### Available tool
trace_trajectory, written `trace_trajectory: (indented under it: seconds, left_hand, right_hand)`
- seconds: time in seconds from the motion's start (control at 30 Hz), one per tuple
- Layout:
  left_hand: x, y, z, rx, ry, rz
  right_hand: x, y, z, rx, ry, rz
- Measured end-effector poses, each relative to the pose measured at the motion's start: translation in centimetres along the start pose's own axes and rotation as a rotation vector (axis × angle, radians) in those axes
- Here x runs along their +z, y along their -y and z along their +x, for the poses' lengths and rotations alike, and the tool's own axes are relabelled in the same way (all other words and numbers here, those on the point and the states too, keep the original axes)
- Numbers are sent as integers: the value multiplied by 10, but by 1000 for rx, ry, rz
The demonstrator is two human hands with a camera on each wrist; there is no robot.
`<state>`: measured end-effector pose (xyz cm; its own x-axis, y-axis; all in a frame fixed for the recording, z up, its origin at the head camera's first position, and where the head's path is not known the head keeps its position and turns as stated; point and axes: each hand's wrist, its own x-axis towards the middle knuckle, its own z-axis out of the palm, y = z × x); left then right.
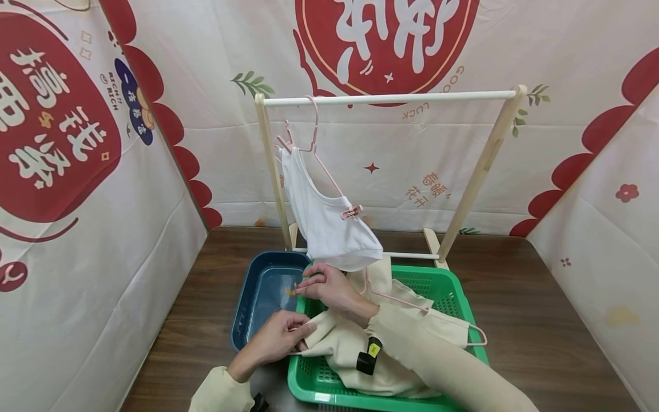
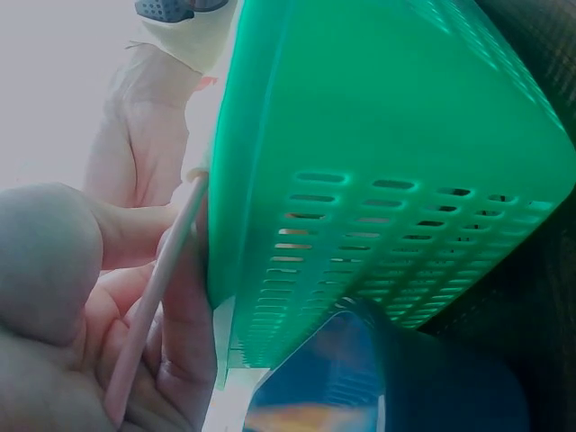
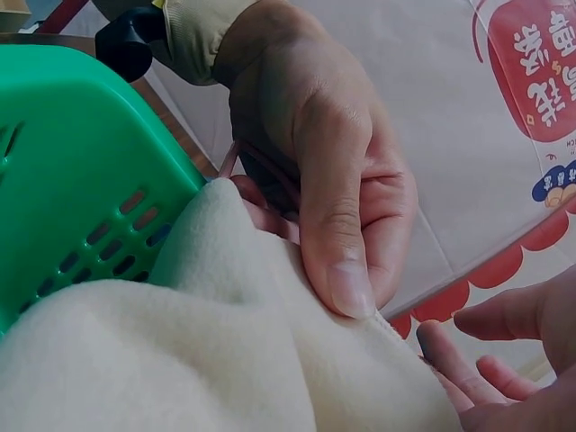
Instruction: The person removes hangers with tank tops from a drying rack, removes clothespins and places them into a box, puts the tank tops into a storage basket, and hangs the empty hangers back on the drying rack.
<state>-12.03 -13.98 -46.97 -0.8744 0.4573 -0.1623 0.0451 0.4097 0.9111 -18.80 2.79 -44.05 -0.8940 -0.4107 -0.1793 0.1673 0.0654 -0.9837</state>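
Pinching cream garment (image 1: 336, 339), left hand (image 1: 278, 336); right hand (image 1: 332, 290) nearby

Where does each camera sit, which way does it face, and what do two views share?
Head: on the head, facing forward and down at the green basket, cream garment and rack; left hand, right hand and forearms show.
Left wrist: on that wrist, facing the left hand holding a pink hanger, beside the basket; the right hand shows behind.
Right wrist: on that wrist, facing the left hand pinching the garment; the right hand shows lower right.
Both wrist views share the basket.
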Motion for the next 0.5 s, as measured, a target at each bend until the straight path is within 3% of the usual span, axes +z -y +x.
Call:
trace_trajectory:
  seconds: [0.5]
  left_hand:
    - [0,0,1,25,-10,25]
  right_hand:
    - [-4,-1,-2,-27,54,-34]
